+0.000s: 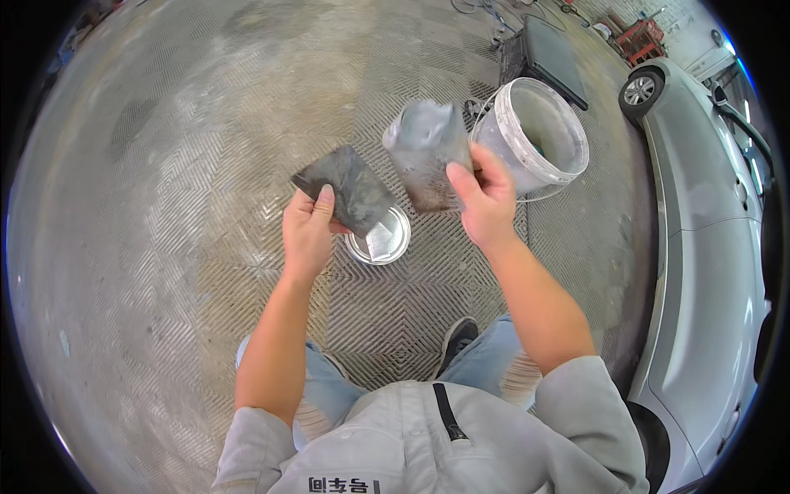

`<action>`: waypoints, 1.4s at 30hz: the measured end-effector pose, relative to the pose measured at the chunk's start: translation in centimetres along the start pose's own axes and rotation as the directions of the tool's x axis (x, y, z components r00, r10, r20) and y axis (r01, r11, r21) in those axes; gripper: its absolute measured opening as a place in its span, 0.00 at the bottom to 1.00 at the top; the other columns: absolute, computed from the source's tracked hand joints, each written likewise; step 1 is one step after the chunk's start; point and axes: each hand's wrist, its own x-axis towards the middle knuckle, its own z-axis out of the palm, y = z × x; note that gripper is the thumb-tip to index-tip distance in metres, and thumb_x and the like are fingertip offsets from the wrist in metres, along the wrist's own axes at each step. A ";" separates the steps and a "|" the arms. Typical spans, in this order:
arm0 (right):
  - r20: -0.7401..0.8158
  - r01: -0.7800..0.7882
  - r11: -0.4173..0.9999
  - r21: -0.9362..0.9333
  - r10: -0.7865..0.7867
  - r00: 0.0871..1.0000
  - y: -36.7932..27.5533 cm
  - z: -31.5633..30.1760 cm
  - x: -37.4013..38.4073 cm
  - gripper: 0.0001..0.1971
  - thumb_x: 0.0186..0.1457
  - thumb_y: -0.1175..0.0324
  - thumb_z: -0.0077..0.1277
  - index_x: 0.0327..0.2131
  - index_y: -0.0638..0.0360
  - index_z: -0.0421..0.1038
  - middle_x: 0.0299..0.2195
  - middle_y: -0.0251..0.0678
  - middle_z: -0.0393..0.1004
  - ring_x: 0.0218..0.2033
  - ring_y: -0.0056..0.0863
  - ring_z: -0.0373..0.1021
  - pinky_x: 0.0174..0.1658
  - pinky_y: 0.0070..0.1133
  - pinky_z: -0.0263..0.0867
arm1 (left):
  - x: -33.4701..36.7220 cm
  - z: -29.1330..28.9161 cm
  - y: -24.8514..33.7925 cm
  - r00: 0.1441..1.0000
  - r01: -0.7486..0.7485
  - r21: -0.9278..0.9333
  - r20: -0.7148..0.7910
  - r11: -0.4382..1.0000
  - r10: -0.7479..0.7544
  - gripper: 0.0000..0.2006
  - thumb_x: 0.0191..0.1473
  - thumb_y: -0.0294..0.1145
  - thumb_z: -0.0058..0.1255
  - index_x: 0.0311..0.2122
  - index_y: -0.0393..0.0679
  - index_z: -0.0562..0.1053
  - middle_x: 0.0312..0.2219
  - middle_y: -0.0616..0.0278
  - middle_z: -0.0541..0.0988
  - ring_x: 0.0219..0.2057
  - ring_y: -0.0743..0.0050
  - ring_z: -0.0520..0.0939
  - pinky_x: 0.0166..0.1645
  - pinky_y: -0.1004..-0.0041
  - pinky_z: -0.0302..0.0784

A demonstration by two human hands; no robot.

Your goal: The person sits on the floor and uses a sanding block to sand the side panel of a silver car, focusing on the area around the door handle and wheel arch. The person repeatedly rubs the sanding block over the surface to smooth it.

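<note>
Pinching a dark square plate (350,185) by its near edge, the left hand (309,230) sits toward 10 o'clock, thumb on top and fingers under. That grip likely stops the plate from tipping. The right hand (491,202) holds a blurry second plate (426,169), near 1 o'clock, by its right side, thumb in front. A grey lump (428,123), maybe soft paste, is at the far end, away from the fingers, which may help keep them clean. The plates are side by side, apart, with most of their tops free.

In the middle, a round silver tin (401,249) is on the floor (164,247), partly hidden by the dark square plate. At 2 o'clock, a white bucket (504,148) is just beside the right hand, probably for easy reach. Past it, at 1 o'clock, is a black box (550,58). A silver car (699,247) is at 3 o'clock.
</note>
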 end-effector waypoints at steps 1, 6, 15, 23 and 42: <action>0.082 0.085 0.987 -0.135 -0.075 0.994 -0.3 0.0 -0.1 0.17 0.46 0.74 0.54 0.43 0.55 0.69 0.51 0.41 0.62 0.50 0.33 0.62 0.52 0.24 0.56 | -0.2 0.1 0.8 0.998 0.048 -0.191 0.050 0.980 -0.039 0.15 0.59 0.35 0.36 0.49 0.42 0.63 0.40 0.57 0.74 0.36 0.68 0.78 0.33 0.68 0.78; 0.305 0.092 0.969 -0.231 -0.018 0.952 0.8 1.8 -0.8 0.15 0.41 0.74 0.58 0.37 0.56 0.72 0.51 0.44 0.61 0.50 0.34 0.62 0.52 0.26 0.57 | -0.8 1.5 2.1 0.999 0.042 -0.509 0.051 0.860 -0.019 0.11 0.59 0.34 0.36 0.44 0.41 0.65 0.37 0.57 0.75 0.31 0.70 0.79 0.29 0.70 0.79; 0.173 -0.088 0.864 -0.496 0.198 0.965 -0.2 0.0 0.6 0.16 0.45 0.72 0.56 0.40 0.58 0.71 0.51 0.44 0.62 0.47 0.32 0.65 0.49 0.24 0.61 | -0.6 0.1 2.0 0.998 -0.011 -0.492 0.050 0.870 0.041 0.12 0.59 0.33 0.35 0.47 0.43 0.64 0.36 0.60 0.76 0.33 0.70 0.79 0.31 0.69 0.80; 0.218 -0.099 0.796 -0.598 0.280 0.935 0.2 0.1 -0.1 0.15 0.46 0.72 0.55 0.41 0.62 0.70 0.48 0.38 0.66 0.42 0.23 0.67 0.45 0.21 0.64 | -0.7 0.9 1.7 0.994 -0.110 -0.512 -0.074 0.852 0.084 0.11 0.59 0.32 0.37 0.44 0.42 0.66 0.35 0.59 0.76 0.31 0.69 0.80 0.28 0.71 0.80; 0.029 -0.482 0.866 0.132 0.482 0.876 2.5 -1.7 0.4 0.10 0.54 0.74 0.46 0.41 0.63 0.67 0.35 0.31 0.73 0.34 0.16 0.68 0.38 0.16 0.66 | 0.0 0.7 1.4 0.959 0.270 -0.683 0.127 0.679 -0.253 0.13 0.58 0.36 0.38 0.45 0.42 0.65 0.36 0.61 0.76 0.31 0.72 0.79 0.23 0.78 0.76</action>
